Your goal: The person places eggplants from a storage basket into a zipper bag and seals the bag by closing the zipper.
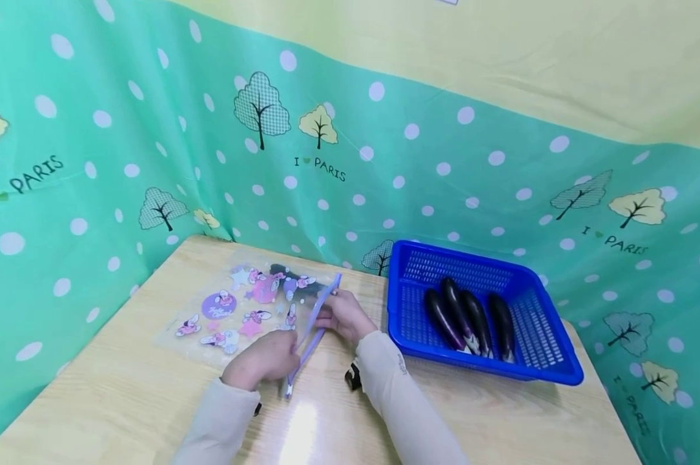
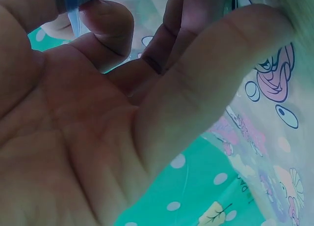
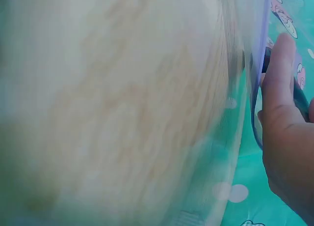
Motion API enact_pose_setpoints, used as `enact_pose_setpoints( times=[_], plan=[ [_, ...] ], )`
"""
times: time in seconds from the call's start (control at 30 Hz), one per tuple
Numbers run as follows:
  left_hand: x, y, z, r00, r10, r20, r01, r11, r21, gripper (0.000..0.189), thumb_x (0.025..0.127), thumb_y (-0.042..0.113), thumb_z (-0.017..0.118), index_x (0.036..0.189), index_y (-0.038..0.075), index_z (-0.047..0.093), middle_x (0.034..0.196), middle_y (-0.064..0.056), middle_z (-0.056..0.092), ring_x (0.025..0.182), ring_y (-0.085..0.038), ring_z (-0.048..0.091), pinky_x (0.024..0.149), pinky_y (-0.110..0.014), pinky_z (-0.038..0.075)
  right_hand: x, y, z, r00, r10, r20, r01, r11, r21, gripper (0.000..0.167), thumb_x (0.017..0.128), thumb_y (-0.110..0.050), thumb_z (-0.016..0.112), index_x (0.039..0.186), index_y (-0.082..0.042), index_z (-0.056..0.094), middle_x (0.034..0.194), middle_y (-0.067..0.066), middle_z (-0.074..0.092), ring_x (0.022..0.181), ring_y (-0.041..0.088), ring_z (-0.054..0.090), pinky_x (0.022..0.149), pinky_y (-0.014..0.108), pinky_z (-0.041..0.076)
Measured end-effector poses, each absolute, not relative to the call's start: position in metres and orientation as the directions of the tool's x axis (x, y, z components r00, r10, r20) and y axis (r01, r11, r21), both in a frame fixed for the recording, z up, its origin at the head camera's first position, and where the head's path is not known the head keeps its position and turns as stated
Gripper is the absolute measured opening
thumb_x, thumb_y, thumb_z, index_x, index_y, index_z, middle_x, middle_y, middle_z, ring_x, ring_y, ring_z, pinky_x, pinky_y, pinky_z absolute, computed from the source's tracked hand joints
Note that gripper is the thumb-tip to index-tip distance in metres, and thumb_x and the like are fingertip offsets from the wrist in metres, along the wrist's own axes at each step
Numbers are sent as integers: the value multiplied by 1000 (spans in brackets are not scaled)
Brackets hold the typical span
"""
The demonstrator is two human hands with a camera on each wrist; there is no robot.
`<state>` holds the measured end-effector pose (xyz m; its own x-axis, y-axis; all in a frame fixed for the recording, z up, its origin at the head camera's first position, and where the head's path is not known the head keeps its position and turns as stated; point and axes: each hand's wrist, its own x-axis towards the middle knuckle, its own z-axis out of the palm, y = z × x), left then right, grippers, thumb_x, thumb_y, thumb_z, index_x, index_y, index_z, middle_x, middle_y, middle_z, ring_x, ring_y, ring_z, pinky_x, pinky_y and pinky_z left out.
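Observation:
A clear zip bag printed with pink and purple cartoon figures lies on the table, its purple zip edge spread apart. My left hand grips the near side of the bag's mouth; the left wrist view shows its fingers curled by the bluish strip. At the far side of the mouth, my right hand reaches in and holds a dark eggplant, seen through the plastic. In the right wrist view, part of the eggplant shows behind the fingers. The bag partly veils it.
To the right stands a blue perforated basket with several dark purple eggplants inside. Behind the wooden table hangs a green dotted curtain. A small black object is by the right sleeve.

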<state>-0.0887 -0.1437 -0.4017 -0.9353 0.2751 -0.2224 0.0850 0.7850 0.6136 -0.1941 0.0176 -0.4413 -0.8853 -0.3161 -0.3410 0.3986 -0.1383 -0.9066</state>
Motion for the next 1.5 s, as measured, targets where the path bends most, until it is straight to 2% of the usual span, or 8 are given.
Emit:
enact_pose_setpoints(
  times=[0.13, 0.47, 0.57, 0.7, 0.9, 1.2, 1.37, 1.5],
  plan=[
    [-91, -145, -400, -937, 282, -207, 105, 791, 603, 13, 86, 3, 63, 81, 8, 52, 71, -6, 51, 63, -22, 50, 58, -37, 43, -201, 14, -439, -874, -329, -357, 432, -193, -881, 23, 106, -16, 50, 120, 1, 56, 121, 23, 67, 89, 33, 73, 73, 38, 59],
    [-92, -143, -402, -932, 270, -243, 74, 795, 602, 14, 85, 2, 61, 78, 8, 51, 70, -6, 50, 62, -21, 49, 58, -36, 41, -207, 12, -444, -858, -263, -442, 487, -143, -861, 38, 105, -33, 54, 109, 4, 62, 86, 19, 72, 71, 25, 72, 73, 41, 60],
    [-92, -143, -400, -931, 274, -240, 78, 795, 602, 14, 85, 1, 61, 78, 8, 50, 70, -6, 50, 62, -21, 49, 58, -36, 41, -208, 13, -446, -851, -269, -450, 500, -155, -852, 33, 105, -29, 55, 105, 2, 63, 84, 16, 71, 70, 23, 71, 73, 40, 60],
    [-92, -142, -399, -931, 272, -242, 78, 799, 597, 14, 85, 1, 61, 79, 8, 51, 70, -6, 50, 63, -21, 49, 59, -36, 41, -209, 14, -446, -850, -300, -432, 497, -190, -847, 26, 106, -22, 52, 113, 2, 60, 86, 16, 72, 73, 25, 72, 72, 40, 59],
    [-92, -143, -401, -928, 264, -264, 61, 804, 592, 12, 86, 2, 61, 81, 8, 52, 72, -6, 51, 65, -22, 51, 60, -37, 43, -209, 13, -449, -840, -321, -437, 505, -172, -846, 42, 108, -31, 46, 134, 1, 55, 87, 15, 72, 73, 25, 71, 70, 39, 59],
    [-92, -142, -400, -933, 260, -248, 68, 806, 588, 11, 86, 3, 62, 82, 8, 53, 72, -5, 52, 65, -21, 51, 61, -37, 44, -207, 17, -451, -824, -312, -473, 529, -124, -840, 29, 105, -8, 48, 128, 4, 60, 89, 17, 73, 72, 25, 72, 75, 44, 59],
    [-92, -140, -400, -936, 255, -243, 67, 807, 586, 9, 87, 5, 62, 82, 8, 55, 73, -5, 53, 67, -21, 52, 61, -37, 44, -202, 18, -448, -836, -312, -452, 505, -113, -856, 26, 103, -8, 51, 125, 4, 59, 85, 17, 72, 69, 24, 71, 68, 39, 60],
    [-92, -139, -402, -933, 239, -267, 52, 827, 560, 6, 88, 10, 63, 87, 8, 57, 75, -5, 54, 66, -22, 52, 58, -37, 43, -193, 16, -445, -848, -317, -425, 468, -72, -881, 33, 103, -6, 50, 133, 4, 55, 85, 17, 72, 64, 21, 68, 62, 36, 59]
  ],
)
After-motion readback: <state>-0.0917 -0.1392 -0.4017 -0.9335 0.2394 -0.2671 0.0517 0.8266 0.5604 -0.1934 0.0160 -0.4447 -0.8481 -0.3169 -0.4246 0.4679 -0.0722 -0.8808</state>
